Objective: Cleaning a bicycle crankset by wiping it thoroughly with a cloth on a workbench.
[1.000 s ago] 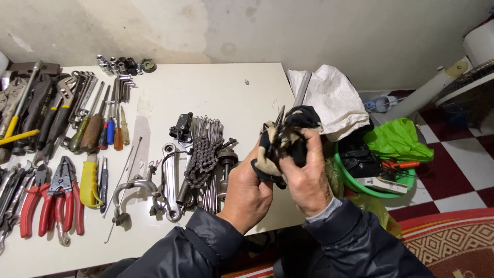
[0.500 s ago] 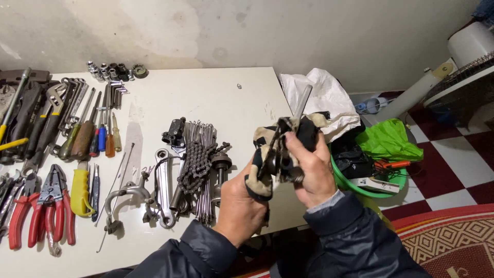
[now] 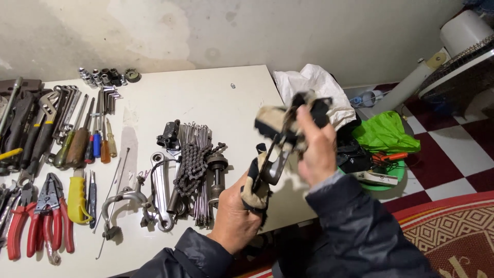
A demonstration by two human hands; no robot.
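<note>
Hands, left hand (image 3: 234, 216) and right hand (image 3: 314, 149), each held a tight grip on the rag-wrapped metal part (image 3: 275, 154) above the surface (image 3: 221, 98) edge, beside the chain (image 3: 193, 162).

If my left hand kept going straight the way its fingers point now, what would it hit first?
The left hand points up and slightly right, toward the dark metal part wrapped in a tan rag that the right hand also grips. It probably meets that part first; depth is unclear.
</note>
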